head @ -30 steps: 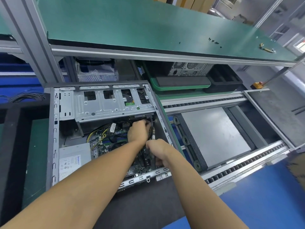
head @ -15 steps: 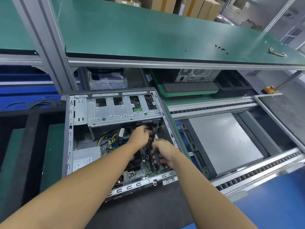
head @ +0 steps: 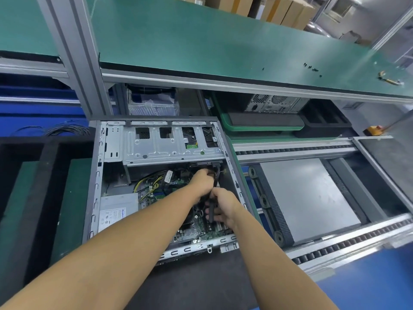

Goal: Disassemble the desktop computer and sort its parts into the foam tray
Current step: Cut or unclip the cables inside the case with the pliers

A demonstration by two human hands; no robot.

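Head view showed, inside the case (head: 96, 186), left hand (head: 202, 182) and right hand (head: 224, 205) each curled round black cables (head: 216, 173), apparently unplugging them; next likely needed a straight pull.

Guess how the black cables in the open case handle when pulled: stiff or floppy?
Probably floppy: the black cables bend loosely from the drive cage through the left hand to the right hand. Likely light, being thin. May snag: their far ends look plugged in under the cage.
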